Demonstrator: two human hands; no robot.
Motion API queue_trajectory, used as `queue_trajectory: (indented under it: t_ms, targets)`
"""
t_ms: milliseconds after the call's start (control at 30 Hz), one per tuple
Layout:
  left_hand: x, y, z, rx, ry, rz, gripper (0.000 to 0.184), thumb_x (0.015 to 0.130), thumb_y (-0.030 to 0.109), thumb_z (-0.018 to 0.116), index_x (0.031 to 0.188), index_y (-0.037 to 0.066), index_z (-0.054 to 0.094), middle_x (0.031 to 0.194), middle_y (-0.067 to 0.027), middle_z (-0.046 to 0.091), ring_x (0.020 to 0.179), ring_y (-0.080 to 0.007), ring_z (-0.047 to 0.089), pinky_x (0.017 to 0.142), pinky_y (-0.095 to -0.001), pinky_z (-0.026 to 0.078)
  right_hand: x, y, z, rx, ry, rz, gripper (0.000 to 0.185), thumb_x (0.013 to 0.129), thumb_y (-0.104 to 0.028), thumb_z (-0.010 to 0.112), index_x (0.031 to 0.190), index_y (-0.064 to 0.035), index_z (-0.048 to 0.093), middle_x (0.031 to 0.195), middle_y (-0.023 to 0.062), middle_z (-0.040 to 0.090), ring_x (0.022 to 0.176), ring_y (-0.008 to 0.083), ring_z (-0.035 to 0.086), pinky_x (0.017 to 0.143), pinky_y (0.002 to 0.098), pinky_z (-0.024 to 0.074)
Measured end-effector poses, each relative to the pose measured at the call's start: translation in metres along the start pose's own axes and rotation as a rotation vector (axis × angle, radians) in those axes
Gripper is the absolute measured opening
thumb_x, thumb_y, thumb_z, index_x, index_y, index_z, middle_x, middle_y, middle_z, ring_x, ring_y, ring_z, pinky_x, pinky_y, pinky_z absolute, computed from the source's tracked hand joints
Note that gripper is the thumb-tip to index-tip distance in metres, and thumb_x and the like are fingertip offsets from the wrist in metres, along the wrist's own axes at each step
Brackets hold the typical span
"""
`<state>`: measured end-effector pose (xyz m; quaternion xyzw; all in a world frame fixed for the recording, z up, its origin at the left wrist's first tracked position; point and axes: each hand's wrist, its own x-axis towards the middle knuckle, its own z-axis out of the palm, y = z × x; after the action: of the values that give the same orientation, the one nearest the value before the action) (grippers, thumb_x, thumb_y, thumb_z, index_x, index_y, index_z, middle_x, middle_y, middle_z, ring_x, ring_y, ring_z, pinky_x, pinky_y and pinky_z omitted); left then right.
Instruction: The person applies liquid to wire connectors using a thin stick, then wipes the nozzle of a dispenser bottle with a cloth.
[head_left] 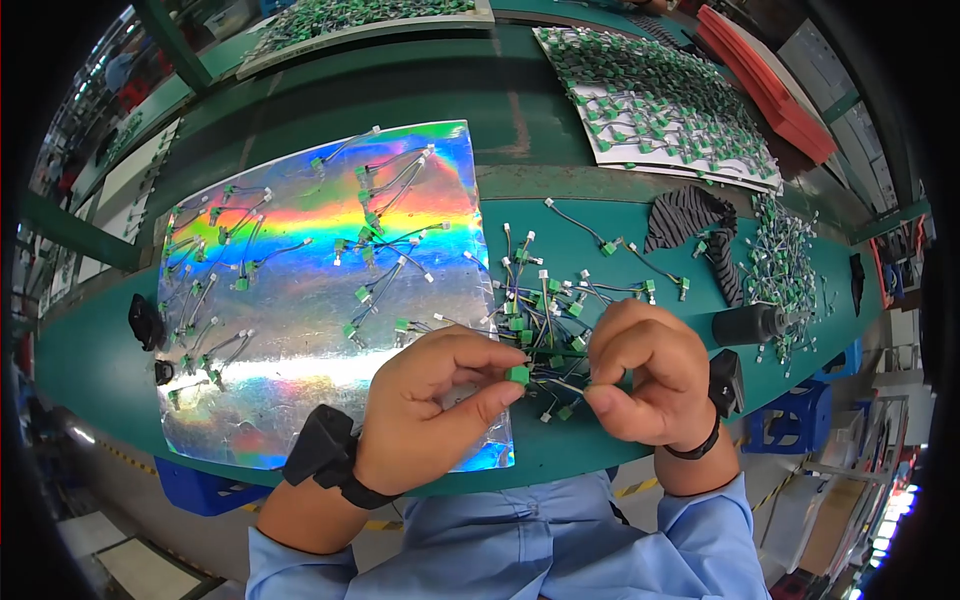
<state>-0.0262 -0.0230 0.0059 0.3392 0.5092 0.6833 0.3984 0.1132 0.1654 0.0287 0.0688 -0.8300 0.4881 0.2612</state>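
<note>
Just off the right edge of the iridescent silver sheet (pixel 290 318), a green connector (pixel 517 374) is sitting between the two hands, tight against the left hand's fingertips. The left hand (pixel 440 390) is pinching it between thumb and forefinger, with almost no gap between those tips. The right hand (pixel 648 375), farther right of the sheet, is curling its fingers inward, thumb and forefinger nearly meeting around the connector's wires (pixel 557 383); how firmly they're gripping, I can't tell from here. The connector is showing a small, blocky, bright green body, and its thin, pale-looking wires are stretching across toward the right hand.

Beyond the hands, a tangle of similar wired connectors (pixel 518 323) is spreading over the green surface (pixel 90 350), along the sheet's right edge. More are lying scattered on the sheet itself. Farther right of the sheet, a dark cylindrical container (pixel 745 325) is lying near a striped cloth (pixel 688 215).
</note>
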Motion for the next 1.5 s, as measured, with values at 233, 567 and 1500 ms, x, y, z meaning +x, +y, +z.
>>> queue_trajectory:
  t_ms: [233,567,1500]
  targets:
    - [0.002,-0.003,-0.004,0.388,-0.012,0.308,0.030,0.079,-0.006,0.073,0.107,0.001,0.066,0.102,-0.0133,0.066,0.093,-0.0240,0.065,0.080,-0.0313,0.052,0.007,-0.006,0.006,-0.148,-0.004,0.041,0.018,0.072,-0.001,0.075,0.081,-0.0065,0.061,0.079,0.0070,0.061,0.063,0.0221,0.060,0.052,0.0316,0.0450]
    - [0.003,-0.003,-0.002,0.594,-0.049,0.538,0.030,0.076,-0.008,0.074,0.102,0.003,0.064,0.107,-0.0143,0.064,0.096,-0.0279,0.065,0.080,-0.0352,0.054,0.000,-0.007,0.016,0.007,-0.030,0.253,0.012,0.077,-0.006,0.075,0.084,-0.0050,0.065,0.075,0.0043,0.059,0.059,0.0171,0.058,0.050,0.0304,0.0435]
    - [0.006,-0.006,0.006,0.978,-0.069,0.805,0.026,0.067,-0.007,0.075,0.091,0.004,0.069,0.100,-0.0112,0.063,0.089,-0.0285,0.065,0.070,-0.0358,0.055,-0.009,0.001,0.030,0.507,0.029,0.586,0.011,0.077,-0.006,0.069,0.083,-0.0033,0.059,0.073,0.0007,0.056,0.067,0.0078,0.053,0.057,0.0248,0.0431]
